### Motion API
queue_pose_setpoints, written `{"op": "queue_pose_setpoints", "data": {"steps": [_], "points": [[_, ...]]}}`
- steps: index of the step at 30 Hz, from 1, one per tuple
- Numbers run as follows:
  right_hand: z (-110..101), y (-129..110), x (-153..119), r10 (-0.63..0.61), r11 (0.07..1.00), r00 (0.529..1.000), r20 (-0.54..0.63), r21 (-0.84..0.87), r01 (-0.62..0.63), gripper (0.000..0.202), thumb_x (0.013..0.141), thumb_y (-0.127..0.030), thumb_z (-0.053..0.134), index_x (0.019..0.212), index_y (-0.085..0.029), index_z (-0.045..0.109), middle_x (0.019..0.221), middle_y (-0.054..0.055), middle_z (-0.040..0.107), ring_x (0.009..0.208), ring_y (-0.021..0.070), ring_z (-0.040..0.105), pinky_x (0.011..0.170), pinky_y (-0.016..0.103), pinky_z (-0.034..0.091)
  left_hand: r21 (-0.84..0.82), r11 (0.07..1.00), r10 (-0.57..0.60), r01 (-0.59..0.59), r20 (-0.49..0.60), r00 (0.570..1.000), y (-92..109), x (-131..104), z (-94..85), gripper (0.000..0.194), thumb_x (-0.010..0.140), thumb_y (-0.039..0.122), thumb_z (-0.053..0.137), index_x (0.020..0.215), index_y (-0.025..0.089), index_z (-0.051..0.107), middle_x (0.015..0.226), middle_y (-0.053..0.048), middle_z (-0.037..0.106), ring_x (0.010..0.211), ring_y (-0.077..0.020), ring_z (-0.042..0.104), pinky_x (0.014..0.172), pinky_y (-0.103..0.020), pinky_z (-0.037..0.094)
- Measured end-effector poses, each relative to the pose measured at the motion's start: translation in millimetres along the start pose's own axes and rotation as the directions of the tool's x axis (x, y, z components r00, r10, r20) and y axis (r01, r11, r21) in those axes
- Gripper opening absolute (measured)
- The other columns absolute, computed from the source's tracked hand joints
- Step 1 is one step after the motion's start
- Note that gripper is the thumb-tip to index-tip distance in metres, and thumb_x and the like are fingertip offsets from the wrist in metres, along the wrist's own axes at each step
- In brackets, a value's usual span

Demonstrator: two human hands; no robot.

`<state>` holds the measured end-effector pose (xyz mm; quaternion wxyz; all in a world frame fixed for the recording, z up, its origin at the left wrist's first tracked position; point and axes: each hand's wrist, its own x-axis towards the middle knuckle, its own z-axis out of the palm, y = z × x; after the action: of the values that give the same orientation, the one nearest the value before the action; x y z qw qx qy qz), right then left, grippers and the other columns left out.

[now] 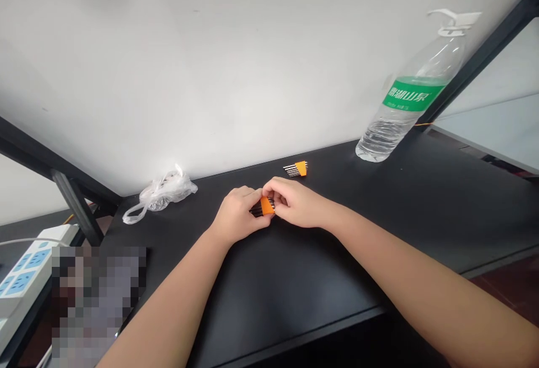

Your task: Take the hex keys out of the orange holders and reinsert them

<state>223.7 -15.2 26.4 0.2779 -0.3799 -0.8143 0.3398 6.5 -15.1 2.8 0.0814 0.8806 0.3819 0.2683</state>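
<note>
An orange holder with dark metal rods, which looks like a hex key set point(266, 206), is between my two hands just above the black tabletop. My left hand point(238, 214) grips it from the left, thumb below and fingers above, partly covering the long rod ends. At its right end, my right hand point(290, 202) is closed, with curled fingers pinching at the short rod ends. Whether a single key is between those fingertips is hidden. Just behind my hands lies a second orange hex key set point(300, 168), its long rods pointing left.
A clear water bottle point(410, 95) with a green label and white top stands at the back right. At the back left lies a knotted plastic bag point(164, 190). A white power strip point(29, 278) is beyond the table's left side, near a pixelated patch. The white wall point(236, 76) rises behind.
</note>
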Motion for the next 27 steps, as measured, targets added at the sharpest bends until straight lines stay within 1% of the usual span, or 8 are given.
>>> {"op": "queue_pose_setpoints", "data": {"steps": [3, 6, 8, 11, 16, 21, 24, 27], "points": [[-0.6, 8.2, 3.1, 0.11, 0.981, 0.994, -0.007, 0.163, -0.107, 0.016, 0.09, -0.017, 0.054, 0.104, -0.023, 0.06, 0.092, 0.001, 0.068, 0.078, 0.0164, 0.064, 0.069, 0.03, 0.051, -0.003, 1.0, -0.002, 0.002, -0.017, 1.0, -0.9, -0.5, -0.4, 0.019, 0.084, 0.033, 0.07, 0.1, 0.023, 0.065, 0.077, 0.0, 0.061, 0.074, -0.0172, 0.055, 0.078, -0.032, 0.046], [-4.0, 15.4, 5.8, 0.146, 0.973, 0.989, 0.036, 0.177, -0.15, 0.012, 0.093, -0.025, 0.054, 0.098, -0.023, 0.065, 0.09, 0.001, 0.07, 0.079, 0.0173, 0.066, 0.07, 0.031, 0.05, -0.008, 1.0, -0.007, 0.006, -0.025, 1.0, -0.5, -0.8, -1.4, 0.022, 0.085, 0.034, 0.071, 0.103, 0.023, 0.066, 0.078, 0.0, 0.061, 0.075, -0.0169, 0.056, 0.079, -0.032, 0.047], [-7.0, 18.3, 6.5, 0.131, 0.987, 0.99, 0.053, 0.09, -0.135, 0.013, 0.092, -0.024, 0.056, 0.095, -0.023, 0.068, 0.092, 0.001, 0.071, 0.079, 0.0171, 0.065, 0.071, 0.031, 0.05, -0.014, 1.0, -0.005, 0.004, -0.021, 1.0, -0.1, -1.1, -1.6, 0.022, 0.085, 0.035, 0.071, 0.103, 0.024, 0.066, 0.078, 0.0, 0.062, 0.075, -0.0168, 0.057, 0.079, -0.031, 0.048], [-15.0, 22.4, 5.4, 0.119, 0.978, 0.993, 0.003, -0.171, -0.116, 0.011, 0.087, -0.018, 0.058, 0.089, -0.022, 0.069, 0.093, 0.003, 0.071, 0.079, 0.0172, 0.063, 0.072, 0.03, 0.047, -0.019, 1.0, -0.014, 0.014, -0.013, 1.0, -0.9, -1.8, -0.9, 0.023, 0.085, 0.035, 0.072, 0.105, 0.024, 0.066, 0.079, 0.0, 0.063, 0.075, -0.0167, 0.058, 0.079, -0.031, 0.049], [-32.2, 35.0, 1.7, 0.292, 0.832, 0.956, 0.025, -0.5, -0.241, 0.004, 0.084, -0.022, 0.064, 0.085, -0.022, 0.068, 0.088, 0.005, 0.071, 0.078, 0.0202, 0.063, 0.068, 0.03, 0.042, -0.02, 0.999, -0.045, 0.045, -0.024, 0.999, -5.0, -3.2, 1.5, 0.031, 0.084, 0.035, 0.072, 0.111, 0.024, 0.065, 0.079, 0.001, 0.063, 0.073, -0.0167, 0.059, 0.077, -0.031, 0.05], [-26.5, 35.3, 0.3, 0.437, 0.736, 0.896, 0.074, -0.602, -0.309, 0.003, 0.08, -0.02, 0.064, 0.082, -0.022, 0.065, 0.081, 0.005, 0.069, 0.066, 0.0194, 0.06, 0.056, 0.03, 0.035, -0.027, 0.998, -0.063, 0.063, 0.0, 0.998, -5.7, -2.8, 1.6, 0.028, 0.084, 0.035, 0.072, 0.109, 0.024, 0.065, 0.079, 0.0, 0.061, 0.073, -0.0169, 0.058, 0.075, -0.031, 0.05], [-19.9, 27.1, -1.3, 0.407, 0.732, 0.91, 0.083, -0.625, -0.271, 0.007, 0.078, -0.017, 0.064, 0.074, -0.021, 0.059, 0.081, 0.005, 0.068, 0.062, 0.018, 0.056, 0.053, 0.03, 0.032, -0.032, 0.997, -0.068, 0.069, 0.024, 0.997, -4.8, -1.9, 0.7, 0.024, 0.083, 0.034, 0.071, 0.105, 0.025, 0.065, 0.08, 0.001, 0.061, 0.073, -0.0166, 0.057, 0.075, -0.03, 0.049], [-19.7, 18.1, -2.6, 0.313, 0.814, 0.946, 0.088, -0.537, -0.22, 0.009, 0.079, -0.016, 0.062, 0.076, -0.021, 0.056, 0.081, 0.003, 0.067, 0.063, 0.0163, 0.055, 0.055, 0.029, 0.033, -0.031, 0.998, -0.062, 0.064, 0.038, 0.997, -4.1, -1.2, 0.0, 0.021, 0.083, 0.033, 0.071, 0.101, 0.024, 0.064, 0.078, 0.001, 0.061, 0.073, -0.0166, 0.057, 0.073, -0.03, 0.048]]}}
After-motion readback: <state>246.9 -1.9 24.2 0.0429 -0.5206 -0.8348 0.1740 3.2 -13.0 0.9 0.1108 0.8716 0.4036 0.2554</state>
